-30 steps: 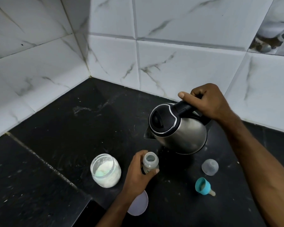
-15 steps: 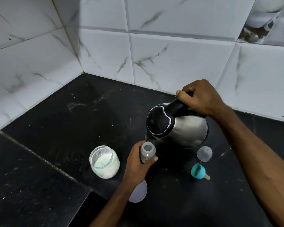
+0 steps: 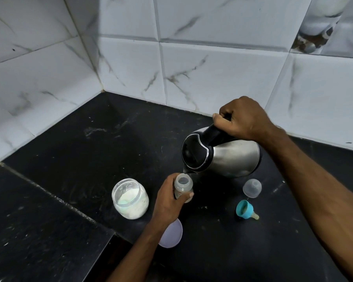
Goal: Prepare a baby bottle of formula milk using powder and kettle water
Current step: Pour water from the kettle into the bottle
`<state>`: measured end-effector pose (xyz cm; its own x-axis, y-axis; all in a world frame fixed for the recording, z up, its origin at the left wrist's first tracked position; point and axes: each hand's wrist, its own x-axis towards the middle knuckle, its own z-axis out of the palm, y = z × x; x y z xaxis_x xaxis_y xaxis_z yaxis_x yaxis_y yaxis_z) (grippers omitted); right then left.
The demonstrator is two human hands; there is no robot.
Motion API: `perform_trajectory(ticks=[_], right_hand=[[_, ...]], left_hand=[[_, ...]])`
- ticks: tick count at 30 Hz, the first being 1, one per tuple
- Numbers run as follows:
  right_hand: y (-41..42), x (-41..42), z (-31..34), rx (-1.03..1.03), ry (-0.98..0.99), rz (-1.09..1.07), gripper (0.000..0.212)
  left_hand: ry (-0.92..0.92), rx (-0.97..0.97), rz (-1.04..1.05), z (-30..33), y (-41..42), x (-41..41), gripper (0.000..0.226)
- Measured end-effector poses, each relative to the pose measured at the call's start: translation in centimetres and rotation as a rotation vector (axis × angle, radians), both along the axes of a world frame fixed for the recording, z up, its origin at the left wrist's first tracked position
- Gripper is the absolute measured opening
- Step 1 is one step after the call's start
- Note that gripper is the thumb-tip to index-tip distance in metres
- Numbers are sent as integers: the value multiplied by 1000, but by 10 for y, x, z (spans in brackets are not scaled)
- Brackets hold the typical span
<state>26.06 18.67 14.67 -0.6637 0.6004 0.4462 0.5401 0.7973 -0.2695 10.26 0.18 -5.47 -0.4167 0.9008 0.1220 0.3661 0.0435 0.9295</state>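
Note:
My left hand [image 3: 168, 200] grips a small clear baby bottle [image 3: 183, 185], standing upright on the black counter with its mouth uncovered. My right hand [image 3: 244, 119] holds the black handle of a steel kettle [image 3: 228, 155]. The kettle is tipped leftward, and its spout sits right at the bottle's rim. An uncovered glass jar of white formula powder [image 3: 130, 198] stands left of the bottle. The teal teat ring with its nipple [image 3: 246, 209] lies on its side to the right, near a clear dome cap [image 3: 252, 187].
A pale round lid [image 3: 171, 234] lies flat under my left wrist. The black counter [image 3: 69, 159] meets white marbled wall tiles at the back and left. A seam splits the counter at the left, and its front edge drops off near the bottom.
The kettle has tilted further and dropped, bringing its spout down to the bottle's mouth. My left hand kept the bottle in place.

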Motion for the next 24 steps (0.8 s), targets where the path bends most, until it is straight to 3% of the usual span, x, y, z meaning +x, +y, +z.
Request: perform_trajectory(ticks=[24], right_hand=[[-12, -10, 12, 74, -90, 38, 57]], left_hand=[[-13, 3, -4, -1, -1, -1, 53]])
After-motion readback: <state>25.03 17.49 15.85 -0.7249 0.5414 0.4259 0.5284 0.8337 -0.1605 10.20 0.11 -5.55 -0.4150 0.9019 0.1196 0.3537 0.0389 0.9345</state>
